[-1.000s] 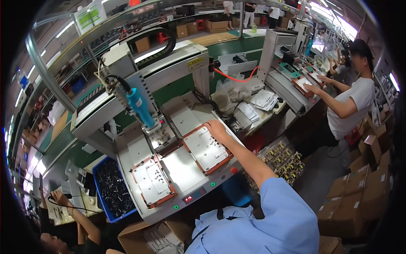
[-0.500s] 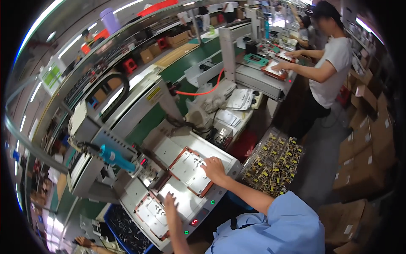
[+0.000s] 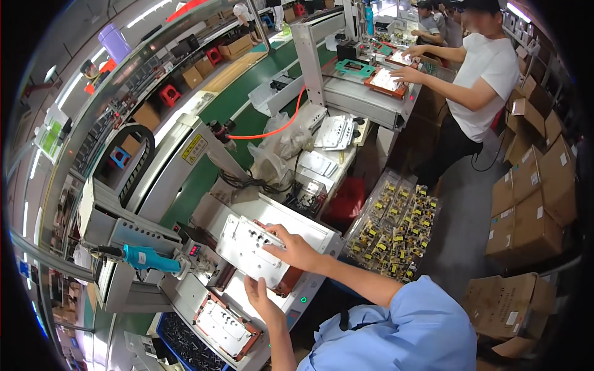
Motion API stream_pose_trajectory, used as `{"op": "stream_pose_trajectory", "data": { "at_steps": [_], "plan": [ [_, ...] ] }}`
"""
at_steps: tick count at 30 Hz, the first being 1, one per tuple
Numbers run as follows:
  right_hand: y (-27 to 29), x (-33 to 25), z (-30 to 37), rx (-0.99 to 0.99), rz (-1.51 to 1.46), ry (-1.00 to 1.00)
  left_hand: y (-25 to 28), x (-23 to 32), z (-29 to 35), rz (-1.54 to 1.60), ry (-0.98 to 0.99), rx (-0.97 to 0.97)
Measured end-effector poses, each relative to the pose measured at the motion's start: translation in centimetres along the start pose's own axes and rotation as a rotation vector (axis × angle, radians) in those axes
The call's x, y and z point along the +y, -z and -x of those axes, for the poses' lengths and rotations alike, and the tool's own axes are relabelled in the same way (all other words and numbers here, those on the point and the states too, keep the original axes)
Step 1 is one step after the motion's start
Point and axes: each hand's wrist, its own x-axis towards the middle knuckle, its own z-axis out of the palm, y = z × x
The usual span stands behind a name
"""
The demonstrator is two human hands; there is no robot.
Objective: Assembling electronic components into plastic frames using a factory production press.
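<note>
A white rectangular panel (image 3: 244,247) with small dark parts on its face is raised and tilted above a red-brown fixture (image 3: 288,283). My right hand (image 3: 297,252) grips its right side, thumb on top, other fingers partly hidden. At the panel's lower edge is my left hand (image 3: 265,303), its thumb and fingertips closed at the rim. A second white panel (image 3: 224,326) lies flat in another red-brown fixture (image 3: 200,323), to the left of my left hand.
A blue screwdriver (image 3: 151,258) is mounted on the machine at left. Below it stands a blue bin (image 3: 170,355) of small dark pieces. Transparent trays (image 3: 396,229) hold yellow-and-brown components at right. Further back are stacked white panels (image 3: 337,133) and a co-worker (image 3: 479,86). Cardboard boxes (image 3: 526,198) line the right.
The white panel has been lifted out of the right fixture and tilted. My left hand has moved from over the machine bed to the panel's lower edge. The view has shifted slightly.
</note>
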Motion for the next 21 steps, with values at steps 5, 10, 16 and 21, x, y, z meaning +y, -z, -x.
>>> {"op": "stream_pose_trajectory", "data": {
  "at_steps": [5,10,16,21],
  "plan": [
    [6.0,0.9,-3.1,-0.28,-0.339,-0.484,-0.7,5.3,1.1,0.072,-0.087,-0.182],
    [13.3,6.6,-8.8,0.049,-0.563,-0.388,5.5,4.4,1.4,-0.296,0.148,-0.441],
    [21.8,19.4,-19.0,0.522,-0.299,-0.417,14.3,3.9,6.2,-0.131,0.289,0.009],
    [26.0,30.6,-22.9,0.67,-0.247,-0.522,21.4,1.9,9.8,-0.247,0.318,0.352]
  ]
}}
